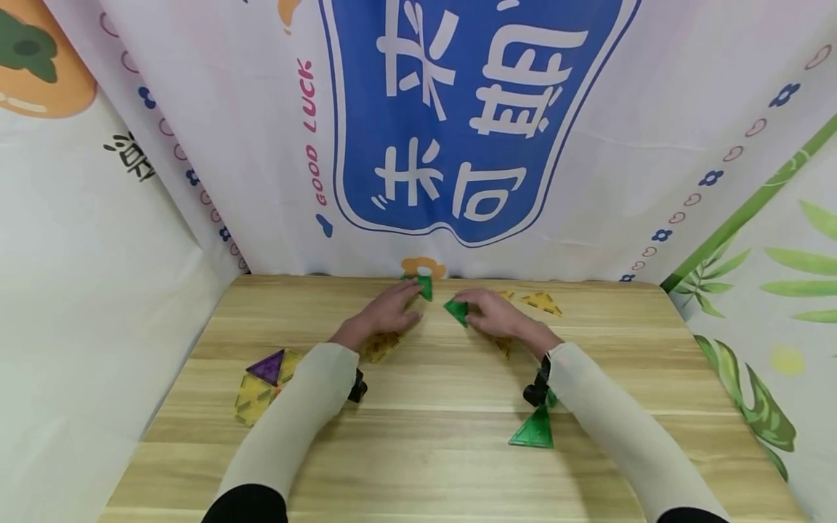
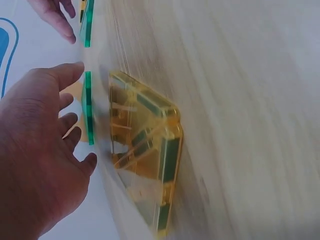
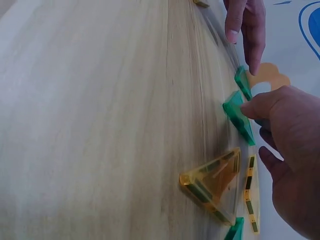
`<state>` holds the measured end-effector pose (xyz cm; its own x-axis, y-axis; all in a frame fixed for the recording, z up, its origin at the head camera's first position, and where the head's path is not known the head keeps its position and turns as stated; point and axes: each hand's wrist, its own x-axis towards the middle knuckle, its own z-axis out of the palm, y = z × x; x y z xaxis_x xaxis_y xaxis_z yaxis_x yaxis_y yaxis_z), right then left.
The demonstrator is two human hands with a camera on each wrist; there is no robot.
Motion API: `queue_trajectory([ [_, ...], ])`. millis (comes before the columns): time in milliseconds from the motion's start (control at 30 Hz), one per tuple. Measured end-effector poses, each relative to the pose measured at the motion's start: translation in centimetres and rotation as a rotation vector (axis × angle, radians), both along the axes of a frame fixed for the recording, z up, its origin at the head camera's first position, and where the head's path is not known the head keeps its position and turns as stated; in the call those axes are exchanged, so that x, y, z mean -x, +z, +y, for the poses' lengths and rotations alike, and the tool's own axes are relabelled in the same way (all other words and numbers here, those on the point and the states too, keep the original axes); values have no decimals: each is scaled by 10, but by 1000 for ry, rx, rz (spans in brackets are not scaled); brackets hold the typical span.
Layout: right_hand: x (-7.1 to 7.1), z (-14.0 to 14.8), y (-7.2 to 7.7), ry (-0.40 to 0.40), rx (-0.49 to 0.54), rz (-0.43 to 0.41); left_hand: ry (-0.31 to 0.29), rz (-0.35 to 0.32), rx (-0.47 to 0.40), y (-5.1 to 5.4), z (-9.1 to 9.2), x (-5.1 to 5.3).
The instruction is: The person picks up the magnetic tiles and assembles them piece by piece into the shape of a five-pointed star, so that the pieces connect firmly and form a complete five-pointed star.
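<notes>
At the table's far edge my left hand reaches with its fingers spread over a green triangular magnetic tile. Its fingertips are at that tile; the left wrist view does not show a grip. My right hand pinches another green triangular magnetic tile, its thumb on the face in the right wrist view. The two green tiles lie close together there. Below my left hand is a yellow magnetic tile. A yellow triangular tile lies under my right wrist.
On the left, a group of yellow tiles with a purple triangle is partly hidden by my sleeve. Another green triangle lies near my right wrist. A yellow triangle sits at the back right. A printed curtain hangs behind the table.
</notes>
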<state>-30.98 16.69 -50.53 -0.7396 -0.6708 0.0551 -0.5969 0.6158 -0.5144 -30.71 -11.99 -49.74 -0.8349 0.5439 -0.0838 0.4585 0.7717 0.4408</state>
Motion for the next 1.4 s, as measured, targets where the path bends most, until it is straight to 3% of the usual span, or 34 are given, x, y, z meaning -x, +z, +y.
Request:
queue_trajectory([
  [167,5,2,-3,40,-51,8,-2,-28,25,-3,3,4],
  [300,7,1,-4,42,-78,-3,-21,4,70,-6,2,5],
  [500,8,-4,-1,24,-72,-8,-15,60,89,-5,-5,1],
  [700,6,-10,4,9,-70,-18,12,23,53,0,-8,-9],
  [967,3,-16,5,-27,-91,-16,-2,47,66,2,-11,-19],
  [1400,6,-26,-1,-153,0,-48,-9,25,71,4,-17,-24],
])
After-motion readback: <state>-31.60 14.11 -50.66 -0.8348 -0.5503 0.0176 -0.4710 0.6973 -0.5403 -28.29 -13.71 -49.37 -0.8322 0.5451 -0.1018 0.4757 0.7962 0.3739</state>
